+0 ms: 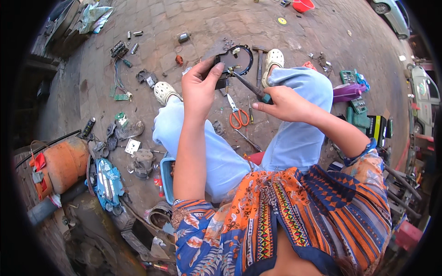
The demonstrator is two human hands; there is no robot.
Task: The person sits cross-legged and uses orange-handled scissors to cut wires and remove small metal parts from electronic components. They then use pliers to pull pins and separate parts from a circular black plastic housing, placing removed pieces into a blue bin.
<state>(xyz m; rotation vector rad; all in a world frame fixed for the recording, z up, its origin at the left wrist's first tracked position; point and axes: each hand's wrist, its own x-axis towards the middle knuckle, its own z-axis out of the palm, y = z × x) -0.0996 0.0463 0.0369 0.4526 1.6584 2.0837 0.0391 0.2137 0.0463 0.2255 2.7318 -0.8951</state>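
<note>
My left hand [200,87] is raised between my knees, its thumb and fingers pinching a black ring-shaped plastic part [249,69] with small brass-coloured pieces on it. In my right hand [284,104] is a dark, pointed tool [247,84] with a teal handle; whether it is a screwdriver or narrow pliers I cannot tell. The tool's tip meets the inner side of the ring near a brass piece. Below them on the ground lie orange-handled scissors [238,118] and a thin screwdriver [250,109].
A hammer [260,64] lies beside my right shoe. To the left are an orange metal cylinder [66,161], a circuit board with wires [121,97] and scattered metal parts. A purple power tool [348,92] and green tool cases [359,117] lie right. A red bucket [303,5] stands far off.
</note>
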